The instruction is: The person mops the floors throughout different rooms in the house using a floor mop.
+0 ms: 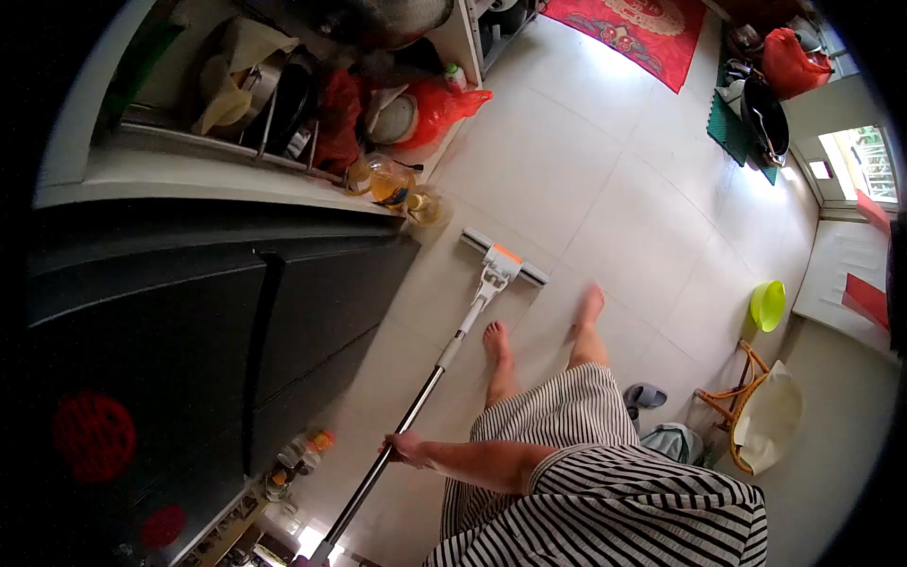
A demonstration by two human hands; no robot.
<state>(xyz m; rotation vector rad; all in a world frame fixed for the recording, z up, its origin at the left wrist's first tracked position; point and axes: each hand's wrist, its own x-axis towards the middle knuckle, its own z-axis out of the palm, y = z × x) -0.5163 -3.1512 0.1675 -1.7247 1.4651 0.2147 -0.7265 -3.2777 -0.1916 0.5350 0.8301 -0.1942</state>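
A sponge mop [503,265] with a white and orange head rests on the tiled floor. Its long metal pole slants down to the lower left. My right hand [406,449] is closed around the pole, its arm reaching across from the striped sleeve. At the bottom edge, a small part of my left hand [304,561] shows at the grey upper end of the pole; most of it is cut off. My bare feet [498,342] stand just behind the mop head.
Oil bottles [383,180] stand by the cluttered shelf at upper left, above a dark cabinet [151,350]. On the right are a chair [767,420], a green basin [767,306], slippers [646,395] and a black pan [763,123]. A red mat [633,28] lies beyond.
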